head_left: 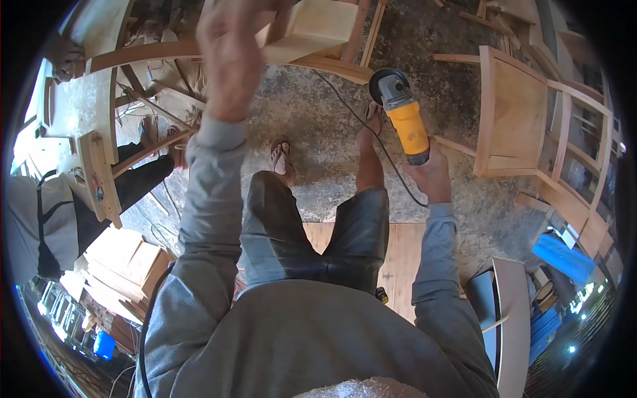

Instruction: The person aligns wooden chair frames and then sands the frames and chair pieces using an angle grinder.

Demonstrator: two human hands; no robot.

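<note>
My right hand (428,174) is closed around the rear of a yellow angle grinder (407,126). The grinder's grey head and dark round disc (385,85) point up and away from my body, and its cord (358,119) loops beside my leg. Reaching far forward, my left hand (231,60) is smeared by motion, and its fingers cannot be made out. Beside it is a pale wooden piece (318,25); whether the hand touches it I cannot tell. A curved wooden rail (142,54) runs to the left of that hand.
A wooden chair frame (514,113) stands on the right. At left, another person's hand (65,60) is by the curved rail, near a wooden bench (99,176). Cardboard boxes (123,262) lie lower left. A blue roll (563,257) is at right.
</note>
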